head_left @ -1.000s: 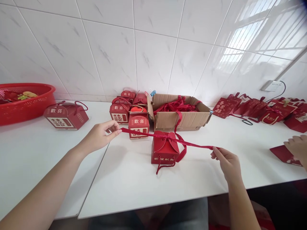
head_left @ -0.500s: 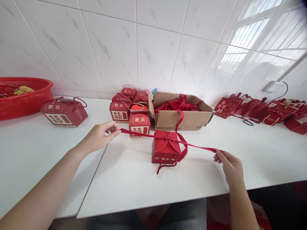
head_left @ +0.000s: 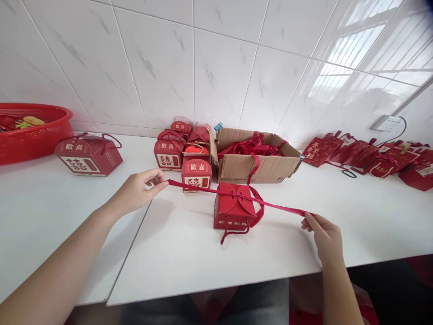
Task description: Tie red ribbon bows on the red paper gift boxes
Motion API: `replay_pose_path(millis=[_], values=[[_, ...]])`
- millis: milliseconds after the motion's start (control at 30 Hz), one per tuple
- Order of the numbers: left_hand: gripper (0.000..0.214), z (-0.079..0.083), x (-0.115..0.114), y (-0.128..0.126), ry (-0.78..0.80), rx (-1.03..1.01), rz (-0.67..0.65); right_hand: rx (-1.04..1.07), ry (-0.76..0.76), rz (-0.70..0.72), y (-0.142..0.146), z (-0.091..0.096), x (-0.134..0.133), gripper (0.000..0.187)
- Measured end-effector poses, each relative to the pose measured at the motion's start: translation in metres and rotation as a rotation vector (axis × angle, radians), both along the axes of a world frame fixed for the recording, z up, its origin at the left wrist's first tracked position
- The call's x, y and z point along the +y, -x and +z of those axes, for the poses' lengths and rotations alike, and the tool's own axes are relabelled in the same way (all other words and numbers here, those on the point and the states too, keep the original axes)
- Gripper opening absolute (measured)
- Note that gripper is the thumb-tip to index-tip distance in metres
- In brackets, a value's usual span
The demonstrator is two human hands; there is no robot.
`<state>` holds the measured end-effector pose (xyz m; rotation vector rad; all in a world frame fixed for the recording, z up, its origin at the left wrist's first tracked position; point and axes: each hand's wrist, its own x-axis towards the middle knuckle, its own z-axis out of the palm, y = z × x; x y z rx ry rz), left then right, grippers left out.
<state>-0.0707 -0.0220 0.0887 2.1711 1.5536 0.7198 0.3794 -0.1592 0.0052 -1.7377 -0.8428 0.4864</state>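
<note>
A small red gift box (head_left: 233, 212) stands on the white table, its flaps folded together on top and a twisted cord handle (head_left: 233, 233) hanging at its front. Across its top runs a red ribbon (head_left: 275, 206), crossed or knotted at the middle and stretched taut to both sides. My left hand (head_left: 144, 186) pinches one end of the ribbon to the left of the box. The other end is pinched by my right hand (head_left: 323, 232), lower and to the right. A further length of ribbon loops behind the box and up into the cardboard box.
Behind stands an open cardboard box (head_left: 259, 170) full of red ribbon. Several red gift boxes (head_left: 197, 174) cluster beside it, and another box (head_left: 89, 155) sits farther left near a red plastic basket (head_left: 34, 140). Red gift bags (head_left: 358, 151) line the wall at right.
Both hands still hold the ribbon taut, with hardly any movement. The view has shifted very slightly.
</note>
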Motion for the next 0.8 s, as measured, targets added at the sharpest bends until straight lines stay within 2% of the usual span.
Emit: replay_pose_path(millis=[233,433,633,700,800], values=[[0.022,0.015,-0.012,-0.008,-0.016,0.007,0.013,0.035,-0.028,-0.033,-0.005,-0.01,-0.003,0.037],[0.022,0.012,-0.009,-0.005,-0.014,0.027,0.032,0.062,-0.086,-0.079,-0.005,-0.015,-0.007,0.036],[0.021,0.015,-0.008,-0.005,0.062,0.003,0.062,0.077,-0.141,-0.105,-0.002,-0.011,-0.006,0.033],[0.02,0.016,-0.007,-0.005,0.098,-0.032,0.067,0.009,-0.102,-0.11,-0.005,-0.004,-0.003,0.035],[0.018,0.016,-0.006,-0.005,0.207,-0.105,0.027,-0.179,0.137,-0.032,-0.016,0.013,0.005,0.039]])
